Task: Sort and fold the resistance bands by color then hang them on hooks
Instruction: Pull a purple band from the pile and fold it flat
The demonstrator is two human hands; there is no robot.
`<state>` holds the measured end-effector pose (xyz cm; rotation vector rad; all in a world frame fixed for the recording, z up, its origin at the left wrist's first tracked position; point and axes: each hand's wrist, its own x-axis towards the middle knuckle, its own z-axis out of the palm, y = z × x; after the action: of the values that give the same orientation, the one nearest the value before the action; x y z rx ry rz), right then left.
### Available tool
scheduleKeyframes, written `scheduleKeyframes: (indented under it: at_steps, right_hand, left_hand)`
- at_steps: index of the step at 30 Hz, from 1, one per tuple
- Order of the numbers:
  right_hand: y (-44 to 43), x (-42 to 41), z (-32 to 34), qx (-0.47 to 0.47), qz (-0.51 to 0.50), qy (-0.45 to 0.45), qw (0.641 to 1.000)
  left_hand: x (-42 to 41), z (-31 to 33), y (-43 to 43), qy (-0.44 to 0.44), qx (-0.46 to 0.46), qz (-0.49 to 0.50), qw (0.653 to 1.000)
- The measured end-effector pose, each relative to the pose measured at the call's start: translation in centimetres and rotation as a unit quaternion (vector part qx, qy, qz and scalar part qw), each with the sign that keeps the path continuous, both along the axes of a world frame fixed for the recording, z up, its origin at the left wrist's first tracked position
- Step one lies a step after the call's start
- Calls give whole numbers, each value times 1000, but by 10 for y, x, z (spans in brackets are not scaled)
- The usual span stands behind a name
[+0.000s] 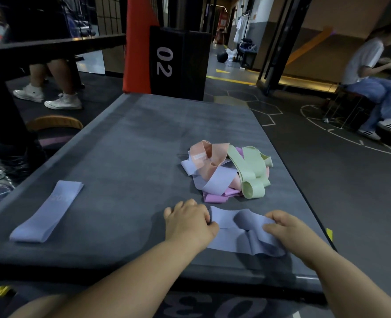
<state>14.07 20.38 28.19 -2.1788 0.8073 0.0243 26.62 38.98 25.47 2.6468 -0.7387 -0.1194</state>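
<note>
Two bare hands work a rumpled lavender band (240, 226) lying on a grey mat (125, 143). The left hand (189, 223) pinches the band's left end with curled fingers, and the right hand (288, 228) curls over its right end. Just beyond the held band sits a tangled pile of bands (226, 171) in pink, green, purple and lavender. Well to the left of the left hand lies a folded lavender band (47, 212), flat on the mat.

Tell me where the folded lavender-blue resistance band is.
The folded lavender-blue resistance band lies flat near the left edge of the grey padded mat in the head view, far left of the left hand gripping a second lavender-blue band.
</note>
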Motion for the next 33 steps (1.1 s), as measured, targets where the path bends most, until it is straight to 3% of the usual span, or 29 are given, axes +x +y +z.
scheduleKeyframes:
  at_steps: [4,10,15,20,26,29,33]
  right_hand:
    - [-6,-2,0,-19,13,10,1000]
    - [-13,2,2,-158,36,63,985]
    - [-15,2,17,-182,10,41,982]
    - [-13,0,31,-220,-3,-1,975]
    - [-9,-2,52,-305,-27,-22,952]
    - [-13,-1,52,-291,-44,-22,955]
    - [-18,10,18,-275,2,27,961]
  left_hand:
    - [5,1,3,40,-42,-11,998]
    - [23,13,23,120,-147,31,981]
    - [27,21,39,259,-236,40,936]
    - [23,23,46,335,-267,31,903]
    - [27,31,56,427,-347,53,834]
    - [34,29,65,413,-330,70,846]
    - [37,22,75,350,-194,64,914]
